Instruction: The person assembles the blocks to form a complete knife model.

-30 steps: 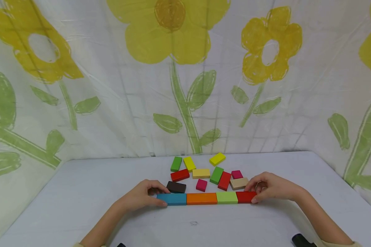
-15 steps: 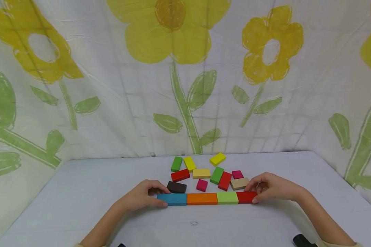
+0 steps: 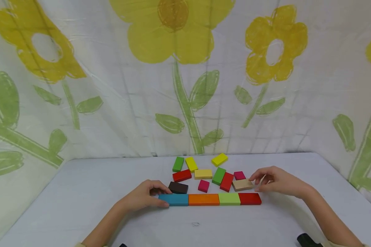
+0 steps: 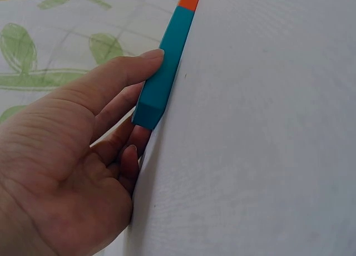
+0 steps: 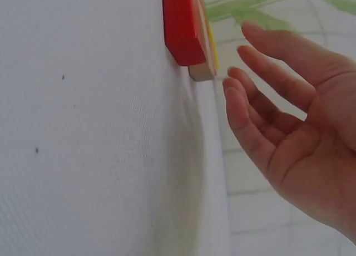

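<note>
Four blocks lie end to end in a straight row: a blue block (image 3: 173, 199), an orange block (image 3: 203, 199), a light green block (image 3: 229, 199) and a red block (image 3: 250, 198). My left hand (image 3: 148, 194) pinches the blue block's outer end, thumb on its near side and fingers behind, as the left wrist view also shows. Raised off the table, my right hand (image 3: 276, 181) is apart from the red block (image 5: 183, 28), fingers loosely bent and holding nothing. Nearest to it in the head view is a tan block (image 3: 243, 185).
Behind the row lie several loose blocks, among them a dark brown block (image 3: 178, 187), a small pink block (image 3: 203, 186), a pale yellow block (image 3: 203, 174) and a green block (image 3: 218, 176). A flower-printed curtain (image 3: 136, 130) hangs past the white table's (image 3: 185, 233) back edge.
My right hand has let go of the red block's end and moved up and to the right. The left hand still holds the blue block, and the row stays in place.
</note>
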`<action>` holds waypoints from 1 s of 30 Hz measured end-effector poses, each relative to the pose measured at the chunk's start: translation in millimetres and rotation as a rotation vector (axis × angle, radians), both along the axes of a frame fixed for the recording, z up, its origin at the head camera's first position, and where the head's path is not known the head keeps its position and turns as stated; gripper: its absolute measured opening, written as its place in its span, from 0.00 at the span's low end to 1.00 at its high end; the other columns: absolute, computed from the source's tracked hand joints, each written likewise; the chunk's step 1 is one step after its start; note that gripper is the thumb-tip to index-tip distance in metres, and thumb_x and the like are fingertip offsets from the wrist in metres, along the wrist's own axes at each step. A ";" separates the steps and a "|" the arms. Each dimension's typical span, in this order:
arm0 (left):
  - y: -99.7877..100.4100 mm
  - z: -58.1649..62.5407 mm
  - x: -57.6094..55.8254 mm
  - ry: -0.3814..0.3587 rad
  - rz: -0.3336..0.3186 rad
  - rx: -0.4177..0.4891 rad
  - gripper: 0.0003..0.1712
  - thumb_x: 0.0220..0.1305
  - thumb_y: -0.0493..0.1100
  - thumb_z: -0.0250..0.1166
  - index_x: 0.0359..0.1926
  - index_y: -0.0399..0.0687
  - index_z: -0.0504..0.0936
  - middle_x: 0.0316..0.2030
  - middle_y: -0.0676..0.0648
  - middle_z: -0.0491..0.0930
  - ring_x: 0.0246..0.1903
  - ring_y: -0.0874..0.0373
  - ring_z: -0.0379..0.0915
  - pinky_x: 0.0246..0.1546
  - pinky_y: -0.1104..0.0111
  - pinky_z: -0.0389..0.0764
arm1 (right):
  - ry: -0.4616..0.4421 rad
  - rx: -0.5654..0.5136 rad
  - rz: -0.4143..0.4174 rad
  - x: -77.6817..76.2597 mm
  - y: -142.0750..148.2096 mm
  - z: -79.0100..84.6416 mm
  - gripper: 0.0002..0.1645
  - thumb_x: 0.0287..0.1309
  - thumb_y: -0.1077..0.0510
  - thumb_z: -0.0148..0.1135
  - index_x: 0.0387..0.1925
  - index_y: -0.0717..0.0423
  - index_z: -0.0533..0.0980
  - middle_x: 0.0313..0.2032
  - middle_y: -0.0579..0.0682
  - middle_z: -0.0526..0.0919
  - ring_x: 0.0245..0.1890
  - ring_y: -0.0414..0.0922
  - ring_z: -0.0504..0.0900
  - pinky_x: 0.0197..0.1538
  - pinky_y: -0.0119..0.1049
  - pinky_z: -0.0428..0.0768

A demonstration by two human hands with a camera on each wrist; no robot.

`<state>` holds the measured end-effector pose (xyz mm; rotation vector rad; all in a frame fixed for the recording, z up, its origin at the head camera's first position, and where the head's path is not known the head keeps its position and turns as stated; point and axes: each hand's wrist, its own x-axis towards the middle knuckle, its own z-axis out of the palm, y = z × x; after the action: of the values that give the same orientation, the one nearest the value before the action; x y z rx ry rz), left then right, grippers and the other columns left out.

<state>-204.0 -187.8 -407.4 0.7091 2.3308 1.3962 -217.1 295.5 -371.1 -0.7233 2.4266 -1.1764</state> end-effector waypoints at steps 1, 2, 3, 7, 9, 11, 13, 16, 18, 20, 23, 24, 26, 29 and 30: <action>0.4 0.1 0.1 -0.001 0.001 -0.002 0.16 0.63 0.41 0.77 0.51 0.42 0.89 0.45 0.46 0.85 0.45 0.53 0.73 0.45 0.73 0.75 | 0.016 0.006 -0.020 -0.6 -0.8 0.6 0.17 0.68 0.61 0.68 0.55 0.64 0.82 0.45 0.52 0.84 0.38 0.42 0.84 0.42 0.33 0.85; 0.9 0.2 0.2 -0.002 0.002 -0.004 0.16 0.63 0.41 0.77 0.51 0.42 0.89 0.45 0.46 0.85 0.45 0.53 0.73 0.44 0.73 0.75 | 0.033 0.013 -0.037 -1.5 -2.0 0.9 0.18 0.68 0.60 0.68 0.56 0.64 0.82 0.44 0.52 0.84 0.38 0.42 0.84 0.42 0.33 0.85; 1.3 0.4 0.3 -0.003 0.003 -0.007 0.16 0.62 0.41 0.77 0.51 0.42 0.89 0.45 0.46 0.85 0.45 0.53 0.73 0.44 0.73 0.75 | 0.053 0.020 -0.053 -2.7 -3.5 0.9 0.18 0.68 0.60 0.68 0.56 0.64 0.82 0.44 0.51 0.84 0.38 0.42 0.84 0.42 0.33 0.85; 2.4 1.4 0.6 -0.004 0.009 -0.019 0.17 0.62 0.42 0.78 0.51 0.43 0.90 0.44 0.47 0.84 0.46 0.52 0.73 0.44 0.73 0.74 | 0.115 0.031 -0.086 -10.6 -12.0 0.3 0.19 0.69 0.59 0.68 0.57 0.64 0.81 0.48 0.56 0.85 0.42 0.44 0.84 0.42 0.33 0.85; 2.5 1.6 0.7 -0.003 0.011 -0.021 0.17 0.62 0.42 0.78 0.51 0.43 0.90 0.44 0.47 0.84 0.45 0.52 0.73 0.43 0.73 0.74 | 0.131 0.023 -0.091 -15.5 -17.8 0.7 0.20 0.68 0.59 0.68 0.58 0.64 0.81 0.52 0.59 0.85 0.45 0.46 0.84 0.43 0.33 0.85; 2.4 1.4 0.8 -0.002 0.011 -0.019 0.17 0.62 0.42 0.78 0.50 0.43 0.90 0.44 0.47 0.84 0.45 0.52 0.73 0.43 0.73 0.74 | 0.138 0.017 -0.091 -21.1 -23.6 1.4 0.21 0.68 0.60 0.68 0.58 0.65 0.80 0.55 0.62 0.84 0.48 0.48 0.83 0.45 0.32 0.85; 2.2 0.8 0.6 0.000 0.009 -0.016 0.17 0.62 0.42 0.78 0.51 0.43 0.90 0.44 0.47 0.84 0.45 0.52 0.73 0.43 0.73 0.74 | 0.138 0.015 -0.095 -26.4 -29.4 2.4 0.21 0.68 0.60 0.67 0.59 0.66 0.80 0.56 0.63 0.83 0.50 0.50 0.83 0.46 0.32 0.85; 1.9 -0.1 0.1 -0.001 0.007 -0.012 0.17 0.62 0.42 0.78 0.51 0.43 0.90 0.44 0.47 0.84 0.45 0.53 0.73 0.43 0.73 0.74 | 0.156 0.027 -0.095 -35.3 -38.7 3.4 0.22 0.69 0.60 0.67 0.61 0.66 0.79 0.58 0.64 0.82 0.52 0.53 0.82 0.48 0.33 0.85; 1.6 -0.2 0.0 0.002 0.007 -0.012 0.17 0.62 0.42 0.78 0.50 0.43 0.90 0.43 0.47 0.84 0.45 0.53 0.73 0.43 0.73 0.73 | 0.162 0.034 -0.094 -41.6 -45.4 3.5 0.23 0.69 0.59 0.67 0.62 0.66 0.78 0.59 0.65 0.81 0.54 0.55 0.81 0.50 0.38 0.86; 1.4 0.0 0.0 0.002 0.009 -0.014 0.17 0.61 0.42 0.78 0.50 0.43 0.90 0.43 0.47 0.84 0.45 0.53 0.73 0.42 0.73 0.73 | 0.161 0.041 -0.096 -48.4 -51.8 3.0 0.24 0.69 0.58 0.67 0.63 0.65 0.78 0.61 0.65 0.80 0.56 0.57 0.81 0.52 0.43 0.87; 1.0 0.1 0.4 0.005 0.011 -0.016 0.17 0.61 0.42 0.78 0.50 0.43 0.90 0.43 0.47 0.84 0.44 0.53 0.73 0.43 0.73 0.74 | 0.143 0.049 -0.104 -58.0 -59.0 0.9 0.26 0.70 0.56 0.67 0.65 0.64 0.77 0.64 0.66 0.78 0.58 0.60 0.79 0.54 0.50 0.86; 1.0 0.1 0.4 0.005 0.012 -0.016 0.17 0.62 0.42 0.78 0.50 0.43 0.90 0.43 0.47 0.84 0.44 0.53 0.73 0.43 0.73 0.74 | 0.138 0.052 -0.107 -60.8 -60.8 0.0 0.27 0.70 0.56 0.67 0.65 0.63 0.77 0.66 0.66 0.77 0.58 0.61 0.79 0.55 0.50 0.86; 0.6 -0.4 0.3 0.004 0.012 -0.014 0.17 0.62 0.42 0.78 0.50 0.43 0.90 0.43 0.47 0.84 0.45 0.53 0.73 0.43 0.73 0.74 | 0.130 0.061 -0.111 -65.1 -63.3 -1.1 0.27 0.70 0.56 0.66 0.66 0.63 0.76 0.67 0.67 0.75 0.59 0.62 0.78 0.55 0.51 0.86; 0.4 -1.2 0.1 0.002 0.010 -0.010 0.17 0.62 0.41 0.78 0.51 0.43 0.90 0.44 0.47 0.84 0.45 0.53 0.73 0.43 0.73 0.74 | 0.110 0.071 -0.122 -70.3 -66.5 -2.7 0.27 0.70 0.55 0.67 0.66 0.61 0.77 0.68 0.66 0.74 0.60 0.63 0.77 0.56 0.52 0.85; 0.3 -1.3 -0.1 0.002 0.011 -0.011 0.17 0.62 0.41 0.78 0.51 0.44 0.90 0.44 0.47 0.84 0.45 0.53 0.73 0.43 0.73 0.74 | 0.106 0.073 -0.116 -71.8 -67.3 -3.1 0.28 0.70 0.55 0.66 0.66 0.61 0.77 0.69 0.67 0.73 0.60 0.63 0.77 0.56 0.52 0.85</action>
<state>-204.1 -187.5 -408.7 0.6964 2.3454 1.3873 -288.9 228.2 -374.1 -0.6458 2.6164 -1.1108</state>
